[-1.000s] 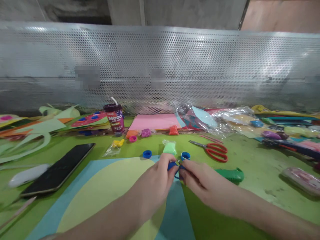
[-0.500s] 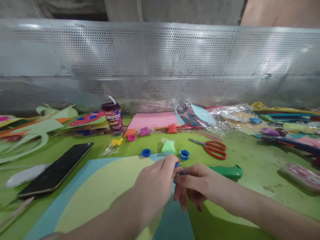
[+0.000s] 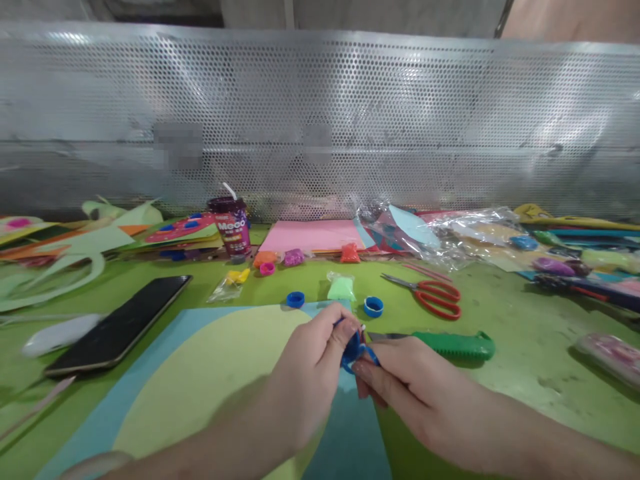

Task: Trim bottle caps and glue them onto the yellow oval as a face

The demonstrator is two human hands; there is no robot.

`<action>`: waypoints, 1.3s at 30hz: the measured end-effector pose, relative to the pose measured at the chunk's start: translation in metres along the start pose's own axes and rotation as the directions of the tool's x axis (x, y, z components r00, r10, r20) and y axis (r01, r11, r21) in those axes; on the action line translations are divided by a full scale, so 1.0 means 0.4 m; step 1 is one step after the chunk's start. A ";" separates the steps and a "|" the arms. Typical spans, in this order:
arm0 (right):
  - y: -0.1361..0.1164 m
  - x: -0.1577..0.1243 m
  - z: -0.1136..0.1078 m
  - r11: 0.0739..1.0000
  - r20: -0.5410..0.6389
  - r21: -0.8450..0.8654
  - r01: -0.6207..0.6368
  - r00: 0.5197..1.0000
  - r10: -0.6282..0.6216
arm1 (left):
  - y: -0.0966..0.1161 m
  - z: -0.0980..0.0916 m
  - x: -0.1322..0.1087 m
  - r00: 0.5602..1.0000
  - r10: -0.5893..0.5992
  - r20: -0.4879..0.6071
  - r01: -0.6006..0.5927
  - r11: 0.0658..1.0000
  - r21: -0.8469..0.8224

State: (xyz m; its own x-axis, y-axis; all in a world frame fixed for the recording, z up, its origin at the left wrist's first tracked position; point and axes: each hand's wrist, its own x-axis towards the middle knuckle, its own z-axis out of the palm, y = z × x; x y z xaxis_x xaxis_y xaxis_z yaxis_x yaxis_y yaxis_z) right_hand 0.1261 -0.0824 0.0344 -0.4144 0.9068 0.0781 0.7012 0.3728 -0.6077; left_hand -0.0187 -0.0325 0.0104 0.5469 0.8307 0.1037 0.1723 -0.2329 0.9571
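Your left hand [image 3: 310, 373] and right hand [image 3: 400, 390] pinch the blue loop [image 3: 357, 352] from opposite sides, steadying it beside the green cutter [image 3: 453, 344].

Blue piece [image 3: 356, 352] mostly hidden between left hand [image 3: 313, 373], right hand [image 3: 400, 381]; shape unclear.

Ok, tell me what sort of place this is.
Probably a craft bench, perhaps in a workshop: coloured paper sheets, red scissors and small clay bags lie on a green table before a perforated metal screen. The left hand and right hand pinch a blue piece.
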 end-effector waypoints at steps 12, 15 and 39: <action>0.027 0.007 0.021 0.997 -0.232 -0.068 -0.046 0.972 0.029 | 0.014 -0.042 0.042 0.985 -0.169 -0.033 0.125 0.832 -0.540; 0.043 0.023 -0.004 0.989 -0.269 -0.017 -0.148 0.953 0.138 | 0.008 -0.044 0.040 0.991 -0.132 0.019 0.119 0.815 -0.568; 0.017 0.003 -0.034 0.544 -0.311 0.839 -0.025 0.798 0.517 | -0.058 -0.066 0.092 0.835 -0.488 0.253 0.497 0.474 -0.727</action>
State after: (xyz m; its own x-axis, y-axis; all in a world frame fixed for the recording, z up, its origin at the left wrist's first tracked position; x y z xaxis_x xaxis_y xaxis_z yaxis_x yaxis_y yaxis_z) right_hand 0.1384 -0.0761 0.0411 0.2121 0.9772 -0.0058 -0.0951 0.0147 -0.9954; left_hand -0.0241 0.0170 -0.0008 0.5798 0.6800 -0.4488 -0.2419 0.6697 0.7021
